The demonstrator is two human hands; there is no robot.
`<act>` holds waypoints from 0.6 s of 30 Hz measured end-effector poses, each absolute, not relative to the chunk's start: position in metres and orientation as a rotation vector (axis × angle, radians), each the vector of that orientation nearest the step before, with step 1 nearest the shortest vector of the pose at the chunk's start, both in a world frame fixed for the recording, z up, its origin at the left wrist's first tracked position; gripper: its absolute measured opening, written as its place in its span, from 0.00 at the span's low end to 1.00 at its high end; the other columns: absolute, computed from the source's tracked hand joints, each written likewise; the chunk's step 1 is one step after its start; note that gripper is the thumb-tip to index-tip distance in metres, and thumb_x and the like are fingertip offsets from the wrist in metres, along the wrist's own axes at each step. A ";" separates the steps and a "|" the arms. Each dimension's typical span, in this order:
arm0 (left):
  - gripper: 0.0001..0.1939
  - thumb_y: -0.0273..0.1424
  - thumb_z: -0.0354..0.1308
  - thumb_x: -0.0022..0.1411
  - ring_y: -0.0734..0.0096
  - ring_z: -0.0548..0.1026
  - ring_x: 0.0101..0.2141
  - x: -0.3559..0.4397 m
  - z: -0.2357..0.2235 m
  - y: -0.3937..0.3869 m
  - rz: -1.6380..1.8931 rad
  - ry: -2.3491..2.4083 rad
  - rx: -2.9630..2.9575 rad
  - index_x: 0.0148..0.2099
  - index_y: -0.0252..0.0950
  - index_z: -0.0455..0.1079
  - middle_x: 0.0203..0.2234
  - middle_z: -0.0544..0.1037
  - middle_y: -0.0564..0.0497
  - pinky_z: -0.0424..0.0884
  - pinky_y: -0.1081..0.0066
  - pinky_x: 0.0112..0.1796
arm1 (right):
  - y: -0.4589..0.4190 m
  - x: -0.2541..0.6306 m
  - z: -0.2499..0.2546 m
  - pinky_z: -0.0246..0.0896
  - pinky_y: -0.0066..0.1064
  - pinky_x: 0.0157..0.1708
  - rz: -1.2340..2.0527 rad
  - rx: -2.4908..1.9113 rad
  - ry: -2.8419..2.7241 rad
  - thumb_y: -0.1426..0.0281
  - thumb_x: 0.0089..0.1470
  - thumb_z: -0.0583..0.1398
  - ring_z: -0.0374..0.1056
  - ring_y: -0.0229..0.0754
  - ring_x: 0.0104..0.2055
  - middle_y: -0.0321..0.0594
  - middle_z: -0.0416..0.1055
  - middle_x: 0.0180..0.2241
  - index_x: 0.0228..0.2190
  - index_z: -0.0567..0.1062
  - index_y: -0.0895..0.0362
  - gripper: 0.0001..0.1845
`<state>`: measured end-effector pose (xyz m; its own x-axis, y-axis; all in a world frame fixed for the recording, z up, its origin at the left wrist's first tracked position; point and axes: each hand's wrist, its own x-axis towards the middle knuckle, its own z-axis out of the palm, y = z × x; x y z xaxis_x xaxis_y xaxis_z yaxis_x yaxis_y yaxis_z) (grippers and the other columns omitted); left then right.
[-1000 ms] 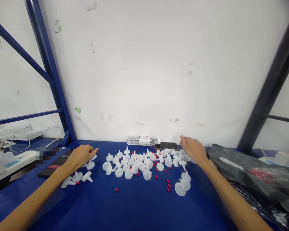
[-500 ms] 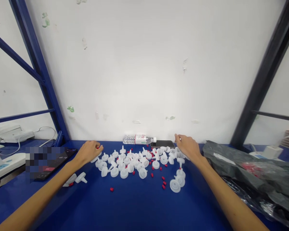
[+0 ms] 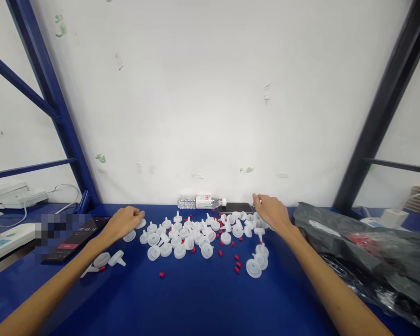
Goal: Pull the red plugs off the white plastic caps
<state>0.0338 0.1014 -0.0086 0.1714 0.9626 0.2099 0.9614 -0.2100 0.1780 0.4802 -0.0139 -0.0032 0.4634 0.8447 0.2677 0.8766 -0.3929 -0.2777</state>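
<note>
White plastic nozzle caps point(image 3: 179, 251), disc-shaped with thin spouts, lie in a loose heap along the back of the blue table point(image 3: 196, 303). Small red tip caps point(image 3: 162, 275) are scattered among and in front of them. My left hand point(image 3: 128, 220) is closed at the heap's left end, beside a white cap point(image 3: 129, 236); its fingertips hide whatever they hold. At the right end, my right hand point(image 3: 272, 211) is closed with curled fingers, above a few white caps. A pale bit shows at its fingers, too small to name.
A clear water bottle point(image 3: 187, 201) lies against the wall, next to a dark phone point(image 3: 236, 208). Another phone point(image 3: 68, 245) sits at left near a power strip point(image 3: 14, 239). Grey plastic bags point(image 3: 336, 233) cover the right side. Metal posts point(image 3: 61, 109) frame the wall.
My left hand has moved slightly left, uncovering white caps beside it; the red piece earlier seen at its fingers no longer shows. My right hand has hardly moved.
</note>
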 end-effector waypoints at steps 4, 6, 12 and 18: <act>0.19 0.42 0.48 0.64 0.67 0.66 0.22 0.033 -0.015 0.100 0.383 1.928 2.458 0.22 0.41 0.53 0.17 0.66 0.53 0.52 0.68 0.28 | -0.014 0.480 -0.004 0.63 0.38 0.41 -0.121 -2.342 -1.456 0.58 0.68 0.44 0.75 0.54 0.43 0.52 0.79 0.39 0.41 0.81 0.55 0.28; 0.19 0.45 0.50 0.62 0.66 0.66 0.23 0.033 -0.017 0.100 0.358 1.907 2.478 0.23 0.41 0.54 0.18 0.69 0.53 0.52 0.68 0.28 | -0.014 0.480 -0.005 0.63 0.38 0.41 -0.128 -2.338 -1.464 0.58 0.68 0.44 0.75 0.55 0.43 0.51 0.79 0.39 0.41 0.81 0.55 0.28; 0.17 0.47 0.54 0.60 0.63 0.71 0.26 0.033 -0.014 0.098 0.338 1.891 2.517 0.28 0.41 0.59 0.22 0.75 0.51 0.54 0.69 0.28 | -0.013 0.480 -0.005 0.63 0.38 0.41 -0.137 -2.341 -1.471 0.58 0.68 0.44 0.75 0.55 0.43 0.51 0.79 0.39 0.40 0.81 0.55 0.28; 0.12 0.42 0.57 0.58 0.60 0.76 0.33 0.037 -0.011 0.093 0.381 1.956 2.496 0.31 0.41 0.64 0.30 0.79 0.49 0.57 0.70 0.29 | -0.013 0.480 -0.004 0.63 0.37 0.40 -0.143 -2.337 -1.475 0.59 0.68 0.45 0.75 0.54 0.43 0.50 0.80 0.38 0.39 0.81 0.54 0.27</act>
